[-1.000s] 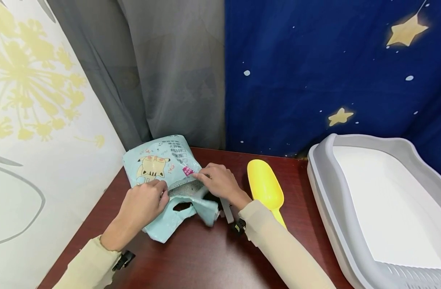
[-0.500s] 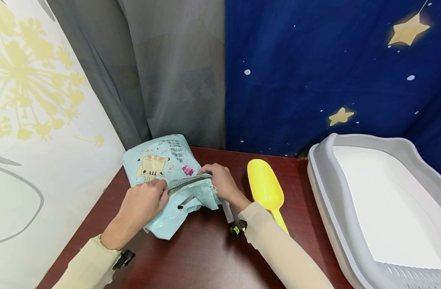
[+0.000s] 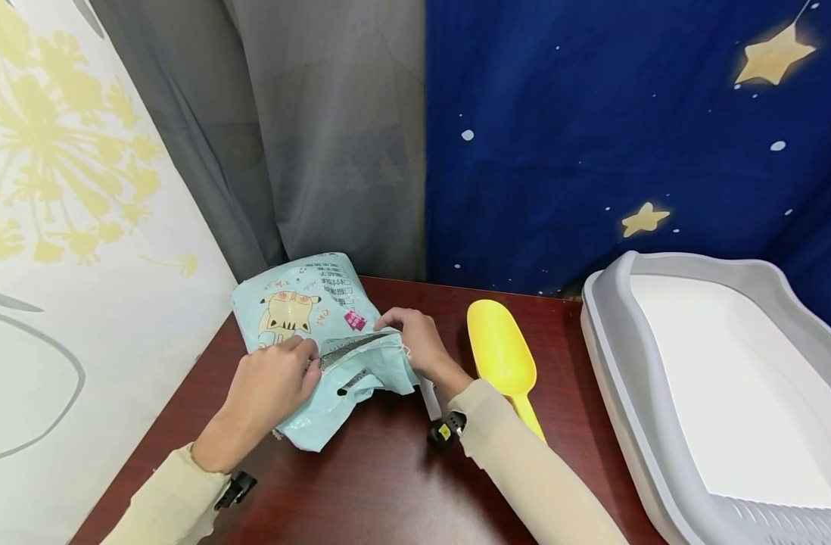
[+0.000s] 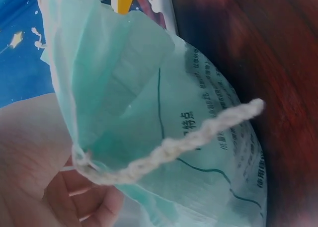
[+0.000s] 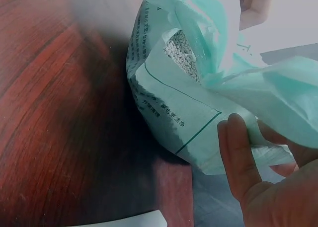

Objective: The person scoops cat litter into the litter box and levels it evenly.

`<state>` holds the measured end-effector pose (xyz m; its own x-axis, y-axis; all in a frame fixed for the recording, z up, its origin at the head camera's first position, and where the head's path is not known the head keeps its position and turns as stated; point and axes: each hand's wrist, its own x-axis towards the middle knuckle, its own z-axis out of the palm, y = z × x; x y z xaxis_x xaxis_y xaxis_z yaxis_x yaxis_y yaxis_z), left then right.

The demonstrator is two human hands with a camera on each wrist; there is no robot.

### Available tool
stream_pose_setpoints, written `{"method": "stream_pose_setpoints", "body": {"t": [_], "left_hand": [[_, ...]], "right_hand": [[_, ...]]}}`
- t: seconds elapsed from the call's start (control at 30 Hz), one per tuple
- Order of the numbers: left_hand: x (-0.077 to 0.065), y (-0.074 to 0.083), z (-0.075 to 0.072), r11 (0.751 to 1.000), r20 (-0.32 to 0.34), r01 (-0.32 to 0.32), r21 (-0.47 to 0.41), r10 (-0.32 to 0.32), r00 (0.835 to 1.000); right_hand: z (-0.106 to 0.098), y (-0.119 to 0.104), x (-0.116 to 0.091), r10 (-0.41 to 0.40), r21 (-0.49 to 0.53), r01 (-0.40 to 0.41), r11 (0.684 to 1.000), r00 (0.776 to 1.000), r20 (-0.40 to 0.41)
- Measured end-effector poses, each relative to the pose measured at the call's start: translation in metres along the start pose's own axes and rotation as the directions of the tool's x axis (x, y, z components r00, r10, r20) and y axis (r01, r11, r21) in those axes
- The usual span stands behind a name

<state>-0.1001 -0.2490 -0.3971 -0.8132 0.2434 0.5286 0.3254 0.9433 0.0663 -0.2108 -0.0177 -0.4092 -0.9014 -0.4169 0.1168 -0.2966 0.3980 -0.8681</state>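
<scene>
Nearest are the sleeved forearms over the dark red worktop, with a black band at each wrist.

The left hand has its fingers curled round the left edge of the bag's mouth; its grip pinches the film. The right hand pinches the opposite edge, two of its fingers lying along the outside. A white cord trails from beside the left hand across the front of the bag.

The light blue bag lies on the worktop at the far left, mouth toward the person. Grey granules show through the gap.

Caution: if either pinch slips on the glossy film, the mouth may fold or drop and release granules onto the worktop. Unequal pull could tear the film, most likely at the handle cut-out. Raising the far end could run the contents out early. The loose cord might snag or fall inside.

The yellow scoop lies beside the right forearm, where a wide elbow movement could knock it. Farther right stands the grey-rimmed tray, well apart from the bag. Curtains close the rear.
</scene>
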Motion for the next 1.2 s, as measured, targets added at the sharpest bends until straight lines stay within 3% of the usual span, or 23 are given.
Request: {"method": "stream_pose_setpoints", "body": {"t": [0.1, 0.23, 0.37, 0.47, 0.6, 0.9, 1.2], "left_hand": [[0.001, 0.004, -0.001, 1.0, -0.038, -0.009, -0.007, 0.009, 0.999], [0.005, 0.011, -0.003, 0.997, -0.061, -0.068, -0.043, 0.065, 0.996], [0.007, 0.017, -0.003, 0.99, 0.025, -0.102, -0.097, 0.105, 0.994], [0.007, 0.02, -0.001, 0.987, 0.106, -0.08, -0.137, 0.094, 0.99], [0.007, 0.019, 0.002, 0.981, 0.161, -0.056, -0.183, 0.087, 0.983], [0.003, 0.015, 0.007, 0.965, 0.159, -0.112, -0.239, 0.153, 0.975], [-0.004, 0.015, 0.001, 0.95, 0.158, -0.197, -0.241, 0.238, 0.958]], "right_hand": [[0.0, 0.0, 0.0, 0.011, 0.006, -0.011, 1.0, 1.0, -0.007], [0.001, 0.001, 0.0, 0.021, 0.01, -0.021, 1.0, 1.0, -0.011], [0.0, 0.002, 0.0, 0.023, 0.014, -0.022, 1.0, 1.0, -0.01], [0.0, 0.003, 0.001, 0.027, 0.015, -0.027, 1.0, 1.0, -0.005], [0.0, 0.002, 0.001, 0.039, 0.018, -0.039, 0.999, 0.999, 0.002], [0.0, 0.004, 0.002, 0.09, 0.012, -0.09, 0.996, 0.996, 0.011], [-0.001, 0.003, 0.004, 0.101, 0.05, -0.101, 0.994, 0.995, 0.016]]}}
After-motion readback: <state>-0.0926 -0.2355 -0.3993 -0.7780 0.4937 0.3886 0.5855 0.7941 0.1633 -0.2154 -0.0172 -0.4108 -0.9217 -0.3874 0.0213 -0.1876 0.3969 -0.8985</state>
